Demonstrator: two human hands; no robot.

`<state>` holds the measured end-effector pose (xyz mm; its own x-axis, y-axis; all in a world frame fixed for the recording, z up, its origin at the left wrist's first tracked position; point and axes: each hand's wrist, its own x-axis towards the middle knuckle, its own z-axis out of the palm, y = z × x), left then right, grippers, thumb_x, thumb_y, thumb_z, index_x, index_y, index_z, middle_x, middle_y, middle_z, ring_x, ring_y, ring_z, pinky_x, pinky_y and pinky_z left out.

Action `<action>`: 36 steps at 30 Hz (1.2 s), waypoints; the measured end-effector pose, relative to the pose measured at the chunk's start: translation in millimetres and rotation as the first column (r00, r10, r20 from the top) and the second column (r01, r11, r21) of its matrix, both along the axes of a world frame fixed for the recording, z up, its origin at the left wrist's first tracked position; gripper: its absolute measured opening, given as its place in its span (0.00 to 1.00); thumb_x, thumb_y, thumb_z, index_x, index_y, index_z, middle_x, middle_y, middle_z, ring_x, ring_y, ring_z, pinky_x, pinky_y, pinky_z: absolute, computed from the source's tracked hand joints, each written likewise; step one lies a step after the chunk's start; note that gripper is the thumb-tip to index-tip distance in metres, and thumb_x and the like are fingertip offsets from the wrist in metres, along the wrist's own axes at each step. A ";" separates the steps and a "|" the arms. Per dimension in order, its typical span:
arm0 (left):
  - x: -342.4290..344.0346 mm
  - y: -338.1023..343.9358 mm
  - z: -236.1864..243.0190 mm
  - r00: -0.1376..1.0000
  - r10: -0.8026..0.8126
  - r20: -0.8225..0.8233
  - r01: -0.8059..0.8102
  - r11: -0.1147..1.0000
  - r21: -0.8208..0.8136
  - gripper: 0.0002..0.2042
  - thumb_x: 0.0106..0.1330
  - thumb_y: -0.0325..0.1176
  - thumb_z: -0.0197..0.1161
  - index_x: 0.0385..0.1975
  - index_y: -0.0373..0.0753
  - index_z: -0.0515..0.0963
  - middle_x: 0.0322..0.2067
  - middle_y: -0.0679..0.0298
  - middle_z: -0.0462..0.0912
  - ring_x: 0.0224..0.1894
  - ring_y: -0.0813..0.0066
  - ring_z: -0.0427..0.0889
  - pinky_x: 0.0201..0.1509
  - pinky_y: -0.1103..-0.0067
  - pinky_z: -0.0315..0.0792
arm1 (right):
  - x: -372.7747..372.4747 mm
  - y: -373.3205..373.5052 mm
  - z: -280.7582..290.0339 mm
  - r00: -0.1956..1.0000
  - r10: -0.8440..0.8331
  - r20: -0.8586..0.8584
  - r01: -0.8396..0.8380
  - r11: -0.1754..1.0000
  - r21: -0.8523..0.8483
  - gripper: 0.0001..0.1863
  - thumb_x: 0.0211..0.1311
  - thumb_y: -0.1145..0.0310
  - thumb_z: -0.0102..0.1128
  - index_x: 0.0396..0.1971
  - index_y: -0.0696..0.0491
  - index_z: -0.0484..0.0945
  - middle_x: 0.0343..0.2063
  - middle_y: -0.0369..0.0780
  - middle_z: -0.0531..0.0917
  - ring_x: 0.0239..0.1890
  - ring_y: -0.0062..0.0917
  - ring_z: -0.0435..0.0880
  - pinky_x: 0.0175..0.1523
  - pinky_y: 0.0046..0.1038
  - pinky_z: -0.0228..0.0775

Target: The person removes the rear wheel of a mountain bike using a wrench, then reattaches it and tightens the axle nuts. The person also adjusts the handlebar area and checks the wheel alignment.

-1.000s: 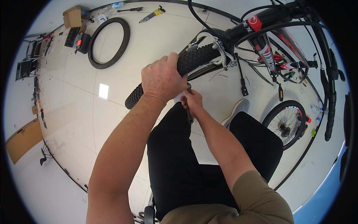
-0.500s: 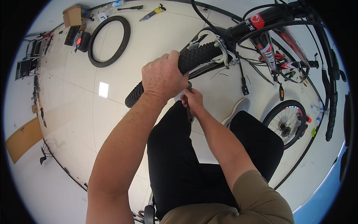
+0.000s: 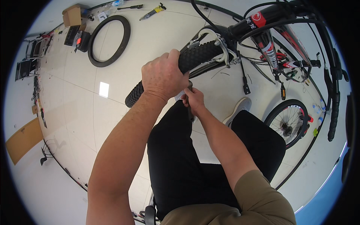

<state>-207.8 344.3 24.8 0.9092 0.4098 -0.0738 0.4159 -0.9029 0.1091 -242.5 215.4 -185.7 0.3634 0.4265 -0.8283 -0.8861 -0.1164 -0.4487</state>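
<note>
My left hand (image 3: 163,75) is wrapped over the top of a knobby black bicycle tire (image 3: 199,56) on the front wheel. Just below and to the right, my right hand (image 3: 194,100) grips a dark metal wrench (image 3: 190,109) beside the wheel, its upper end close to the wheel's side. Where that end sits is partly hidden by the hands. A silver rim brake (image 3: 223,50) straddles the tire ahead of my left hand. Above it rises the black and red bicycle frame (image 3: 258,20), with a curved, taped handlebar (image 3: 333,97) at the right.
A loose tire (image 3: 126,40) lies on the floor at the far left, near a cardboard box (image 3: 72,15) and a yellow-handled tool (image 3: 153,12). A rear wheel (image 3: 273,114) rests at the right. A stand leg (image 3: 244,80) crosses the floor under the bicycle.
Almost nothing differs. The wrench's lower end shows slightly less beside my right hand, and the whole view has shifted a little.
</note>
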 end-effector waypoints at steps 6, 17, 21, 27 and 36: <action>0.4 -0.3 0.4 1.000 0.005 -0.009 -0.005 1.000 0.003 0.16 0.53 0.44 0.73 0.33 0.43 0.76 0.26 0.64 0.83 0.28 0.60 0.85 0.31 0.67 0.77 | 0.0 -0.4 -1.0 0.999 0.035 0.034 -0.034 0.998 -0.049 0.12 0.70 0.62 0.59 0.33 0.56 0.76 0.22 0.39 0.81 0.17 0.18 0.74 0.20 0.22 0.62; 1.0 -0.4 0.6 1.000 0.004 -0.010 -0.004 1.000 0.010 0.16 0.52 0.44 0.73 0.33 0.43 0.76 0.26 0.65 0.83 0.28 0.60 0.85 0.30 0.68 0.77 | -2.0 0.5 1.2 1.000 -0.029 0.003 0.029 0.999 0.033 0.11 0.70 0.63 0.59 0.33 0.56 0.76 0.23 0.38 0.80 0.17 0.18 0.73 0.20 0.23 0.60; -0.3 -0.1 -0.4 1.000 -0.005 0.009 0.005 1.000 0.003 0.16 0.52 0.43 0.73 0.33 0.43 0.76 0.26 0.64 0.83 0.28 0.60 0.85 0.30 0.68 0.77 | -3.4 1.3 1.4 0.999 -0.033 0.043 0.034 0.999 -0.021 0.13 0.67 0.62 0.63 0.32 0.58 0.77 0.22 0.39 0.81 0.15 0.18 0.73 0.18 0.23 0.60; -0.4 -0.3 0.0 1.000 -0.006 0.008 0.006 1.000 0.008 0.16 0.52 0.44 0.73 0.33 0.43 0.76 0.26 0.64 0.83 0.28 0.60 0.85 0.30 0.68 0.77 | -1.4 2.2 6.4 0.999 -0.013 0.032 0.014 1.000 -0.015 0.12 0.67 0.63 0.63 0.31 0.57 0.76 0.23 0.38 0.81 0.16 0.17 0.73 0.19 0.22 0.60; 0.0 -0.4 -1.0 1.000 -0.007 0.015 0.007 1.000 0.012 0.16 0.52 0.43 0.73 0.34 0.43 0.76 0.26 0.65 0.82 0.28 0.60 0.85 0.30 0.68 0.77 | 0.8 -0.8 4.7 1.000 -0.017 -0.008 0.017 1.000 -0.016 0.13 0.67 0.62 0.63 0.31 0.57 0.76 0.22 0.39 0.81 0.16 0.18 0.73 0.19 0.22 0.59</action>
